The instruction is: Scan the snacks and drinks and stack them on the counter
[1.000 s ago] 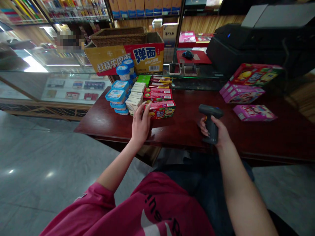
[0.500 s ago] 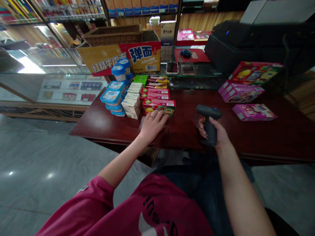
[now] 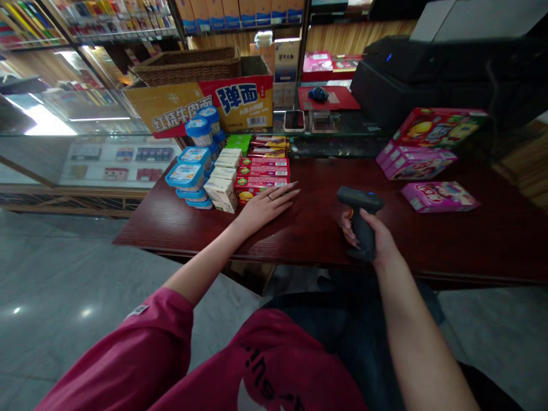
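Observation:
My left hand point(image 3: 269, 205) rests at the near side of the red snack boxes point(image 3: 262, 172), its fingers stretched out and pointing right. It covers part of the nearest box's front; whether it presses on the box I cannot tell. My right hand point(image 3: 377, 234) is wrapped around the grip of a dark barcode scanner point(image 3: 361, 214), held above the brown counter point(image 3: 317, 228) with its head toward the left. Left of the red boxes stand a row of cream-coloured small boxes point(image 3: 222, 191) and stacked blue-lidded tubs point(image 3: 186, 174).
Purple boxes point(image 3: 440, 197) and a red-green box point(image 3: 439, 127) lie on the right. Behind are a noodle carton point(image 3: 231, 105), a wicker basket point(image 3: 188, 65), a phone point(image 3: 294, 120), a mouse point(image 3: 318, 94) and a black machine point(image 3: 411, 80). A glass showcase point(image 3: 115, 154) stands left.
My left hand has shifted slightly right relative to the red boxes, and its fingers have straightened out. The scanner stays in my right hand. The whole view has shifted a little.

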A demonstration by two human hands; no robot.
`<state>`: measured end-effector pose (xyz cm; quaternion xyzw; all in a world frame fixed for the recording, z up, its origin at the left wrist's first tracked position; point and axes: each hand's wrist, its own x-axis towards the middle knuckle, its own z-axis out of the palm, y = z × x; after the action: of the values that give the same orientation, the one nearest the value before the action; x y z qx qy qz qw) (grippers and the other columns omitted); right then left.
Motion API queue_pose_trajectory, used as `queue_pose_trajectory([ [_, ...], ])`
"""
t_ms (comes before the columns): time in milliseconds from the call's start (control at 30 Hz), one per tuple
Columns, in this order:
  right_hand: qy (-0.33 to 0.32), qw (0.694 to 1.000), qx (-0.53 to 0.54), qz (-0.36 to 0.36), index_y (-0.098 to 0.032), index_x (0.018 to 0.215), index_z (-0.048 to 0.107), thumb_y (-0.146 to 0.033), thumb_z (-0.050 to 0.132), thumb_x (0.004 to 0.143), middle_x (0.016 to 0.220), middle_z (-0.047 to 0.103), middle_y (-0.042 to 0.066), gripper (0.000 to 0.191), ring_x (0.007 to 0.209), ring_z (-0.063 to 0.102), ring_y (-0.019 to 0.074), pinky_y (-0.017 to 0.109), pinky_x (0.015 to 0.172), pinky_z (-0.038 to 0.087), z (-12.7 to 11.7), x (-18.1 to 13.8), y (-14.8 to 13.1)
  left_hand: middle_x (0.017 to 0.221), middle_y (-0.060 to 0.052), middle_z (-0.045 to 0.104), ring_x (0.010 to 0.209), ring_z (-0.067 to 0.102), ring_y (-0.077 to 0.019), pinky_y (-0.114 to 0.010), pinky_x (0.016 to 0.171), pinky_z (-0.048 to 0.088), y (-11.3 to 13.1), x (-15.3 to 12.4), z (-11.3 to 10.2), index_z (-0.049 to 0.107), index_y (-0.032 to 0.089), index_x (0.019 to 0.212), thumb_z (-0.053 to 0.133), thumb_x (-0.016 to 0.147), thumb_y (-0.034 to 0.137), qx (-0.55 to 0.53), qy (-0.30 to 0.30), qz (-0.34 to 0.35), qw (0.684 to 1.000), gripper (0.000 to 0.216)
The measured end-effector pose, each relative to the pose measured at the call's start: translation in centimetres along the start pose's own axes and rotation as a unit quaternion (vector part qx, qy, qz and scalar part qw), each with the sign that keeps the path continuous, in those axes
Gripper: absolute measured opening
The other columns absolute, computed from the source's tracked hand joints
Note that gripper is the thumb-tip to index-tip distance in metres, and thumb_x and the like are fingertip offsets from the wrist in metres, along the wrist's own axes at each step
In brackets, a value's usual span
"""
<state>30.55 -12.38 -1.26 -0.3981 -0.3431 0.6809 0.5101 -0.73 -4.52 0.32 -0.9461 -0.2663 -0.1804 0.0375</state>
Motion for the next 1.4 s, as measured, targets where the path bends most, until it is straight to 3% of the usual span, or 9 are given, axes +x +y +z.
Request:
queue_pose_trajectory([
  [167,0.016,0.998,0.028,-0.051,-0.020,0.089,0.066,-0.050,0.078,0.078,0.068,0.051,-0.001,0.034,0.047,0.042,0.0096,0.021,0.034,0.034,-0.3,-0.3,0.2,0.166,-0.002,0.040,0.159,0.025,-0.0214,-0.052,0.130,0.031,-0.8,-0.4,0.3,0.052,0.030,0.147,0.045,0.104,0.010,0.001,-0.006,0.050,0.999,0.048],
  [333,0.059,0.990,0.051,-0.114,-0.022,0.087,0.063,-0.052,0.077,0.078,0.068,0.049,-0.003,0.035,0.046,0.040,0.0087,0.019,0.033,0.033,-2.5,-1.1,-0.8,0.162,-0.002,0.047,0.156,0.033,-0.0179,-0.046,0.129,0.036,2.0,2.0,2.3,0.043,0.036,0.154,0.046,0.103,0.007,-0.056,-0.015,0.121,0.991,0.058],
  [500,0.134,0.971,0.065,-0.186,-0.022,0.087,0.060,-0.053,0.076,0.080,0.066,0.048,-0.004,0.035,0.046,0.042,0.0078,0.017,0.036,0.036,-6.6,-2.7,-2.6,0.156,-0.005,0.055,0.154,0.039,-0.0196,-0.045,0.129,0.036,7.8,11.0,7.1,0.049,0.030,0.150,0.054,0.100,0.013,-0.152,0.015,0.170,0.974,0.052],
  [700,0.234,0.930,0.090,-0.268,-0.021,0.087,0.062,-0.054,0.075,0.079,0.065,0.047,-0.005,0.036,0.046,0.041,0.0066,0.016,0.037,0.036,-11.4,-4.5,-4.3,0.164,-0.022,0.037,0.156,0.035,-0.0326,-0.049,0.127,0.036,12.9,23.7,13.2,0.037,0.013,0.156,0.080,0.084,0.024,-0.229,0.028,0.053,0.972,0.085],
  [867,0.276,0.905,0.087,-0.313,-0.023,0.087,0.059,-0.057,0.070,0.085,0.063,0.047,-0.005,0.037,0.046,0.041,0.0067,0.017,0.039,0.035,-13.4,-4.4,-4.7,0.163,-0.025,0.034,0.152,0.037,-0.0418,-0.057,0.122,0.038,15.0,29.8,17.0,0.038,0.015,0.155,0.091,0.071,0.034,-0.277,0.067,-0.039,0.958,0.101],
  [1033,0.263,0.911,0.107,-0.298,-0.023,0.089,0.060,-0.053,0.073,0.084,0.066,0.048,-0.005,0.033,0.048,0.044,0.0061,0.018,0.039,0.036,-13.3,-4.3,-4.5,0.149,-0.021,0.049,0.139,0.052,-0.0383,-0.055,0.117,0.044,14.5,31.4,18.4,0.046,0.017,0.149,0.089,0.074,0.036,-0.338,0.059,-0.074,0.936,0.089],
  [1200,0.266,0.908,0.145,-0.289,-0.021,0.087,0.064,-0.047,0.074,0.082,0.066,0.048,-0.004,0.029,0.049,0.041,0.0058,0.018,0.039,0.034,-13.0,-4.2,-4.7,0.143,-0.020,0.054,0.137,0.054,-0.0322,-0.048,0.120,0.043,13.6,31.5,17.9,0.052,0.012,0.141,0.082,0.082,0.039,-0.358,0.108,-0.082,0.924,0.071],
  [1400,0.270,0.912,0.096,-0.295,-0.023,0.089,0.059,-0.050,0.066,0.088,0.069,0.045,-0.003,0.028,0.050,0.040,0.0080,0.020,0.041,0.034,-13.0,-4.5,-4.7,0.144,-0.016,0.057,0.137,0.054,-0.0307,-0.048,0.117,0.046,13.4,31.2,17.7,0.053,0.018,0.142,0.086,0.078,0.035,-0.377,0.061,-0.003,0.924,0.074],
])
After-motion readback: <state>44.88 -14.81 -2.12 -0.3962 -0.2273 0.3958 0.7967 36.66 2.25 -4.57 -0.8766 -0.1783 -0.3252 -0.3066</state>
